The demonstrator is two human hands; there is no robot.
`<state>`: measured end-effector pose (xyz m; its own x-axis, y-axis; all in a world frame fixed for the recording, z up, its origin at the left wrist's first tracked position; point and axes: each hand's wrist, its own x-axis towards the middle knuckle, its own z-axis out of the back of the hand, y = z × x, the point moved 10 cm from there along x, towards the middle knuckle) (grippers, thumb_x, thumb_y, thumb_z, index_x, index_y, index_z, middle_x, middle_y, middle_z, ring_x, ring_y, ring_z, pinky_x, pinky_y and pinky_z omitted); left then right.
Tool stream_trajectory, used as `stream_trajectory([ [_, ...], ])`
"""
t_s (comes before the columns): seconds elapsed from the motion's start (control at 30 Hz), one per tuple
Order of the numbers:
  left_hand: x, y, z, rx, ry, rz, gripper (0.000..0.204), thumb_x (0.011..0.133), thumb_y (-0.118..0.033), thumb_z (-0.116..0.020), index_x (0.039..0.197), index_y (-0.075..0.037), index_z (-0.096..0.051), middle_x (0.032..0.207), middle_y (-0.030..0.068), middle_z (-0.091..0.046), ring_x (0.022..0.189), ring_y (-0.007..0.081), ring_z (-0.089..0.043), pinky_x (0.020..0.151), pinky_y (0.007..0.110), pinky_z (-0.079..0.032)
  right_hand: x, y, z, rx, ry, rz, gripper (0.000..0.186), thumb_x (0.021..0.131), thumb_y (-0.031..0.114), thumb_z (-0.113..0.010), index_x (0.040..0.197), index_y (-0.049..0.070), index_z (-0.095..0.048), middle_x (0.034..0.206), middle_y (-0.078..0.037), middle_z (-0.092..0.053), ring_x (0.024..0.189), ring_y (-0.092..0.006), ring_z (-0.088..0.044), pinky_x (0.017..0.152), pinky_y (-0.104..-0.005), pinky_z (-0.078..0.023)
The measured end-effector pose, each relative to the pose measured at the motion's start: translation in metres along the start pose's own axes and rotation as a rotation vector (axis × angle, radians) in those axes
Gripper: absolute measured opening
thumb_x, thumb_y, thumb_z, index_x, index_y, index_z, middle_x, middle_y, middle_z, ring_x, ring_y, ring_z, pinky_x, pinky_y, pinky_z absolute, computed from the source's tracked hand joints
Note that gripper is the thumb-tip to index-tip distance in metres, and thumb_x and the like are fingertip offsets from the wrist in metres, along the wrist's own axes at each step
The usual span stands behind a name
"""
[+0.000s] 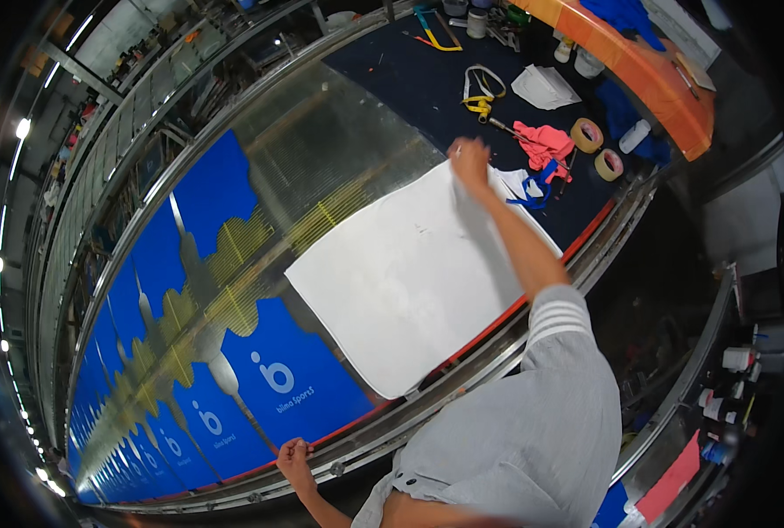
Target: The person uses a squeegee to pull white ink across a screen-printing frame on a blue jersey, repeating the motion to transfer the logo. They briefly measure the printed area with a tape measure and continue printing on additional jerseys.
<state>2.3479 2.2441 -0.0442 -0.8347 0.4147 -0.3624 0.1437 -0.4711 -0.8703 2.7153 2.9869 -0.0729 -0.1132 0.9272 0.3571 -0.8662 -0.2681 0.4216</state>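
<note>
A large white sheet lies over the near side of the long printing table, with a soft fold or shadow running along its right part. My right hand is at the sheet's far edge, its fingers curled on the border and slightly blurred. Down by the table's near rail, my left hand is closed, and nothing shows in it. Blue printed fabric pieces with white logos are laid in a row on the table, left of the sheet.
Beyond my right hand, a dark cloth carries a pink rag, tape rolls, a yellow strap, white papers and a hacksaw. A metal rail edges the table. At lower right stands a shelf with containers.
</note>
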Motion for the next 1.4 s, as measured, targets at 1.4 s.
stream_trajectory([
  [1.4, -0.301, 0.699, 0.679, -0.879, -1.240, 0.601, 0.022, 0.093, -0.023, -0.068, 0.100, -0.002, -0.071, 0.084, 0.0078, -0.069, 0.077, 0.0168, -0.067, 0.063, 0.029, -0.052, -1.359, 1.030, 0.020, 0.780, 1.872, 1.297, 0.027, 0.097, 0.024, -0.063, 0.098, -0.002, -0.073, 0.081, -0.012, -0.076, 0.072, -0.0155, -0.070, 0.067, -0.0308, -0.053],
])
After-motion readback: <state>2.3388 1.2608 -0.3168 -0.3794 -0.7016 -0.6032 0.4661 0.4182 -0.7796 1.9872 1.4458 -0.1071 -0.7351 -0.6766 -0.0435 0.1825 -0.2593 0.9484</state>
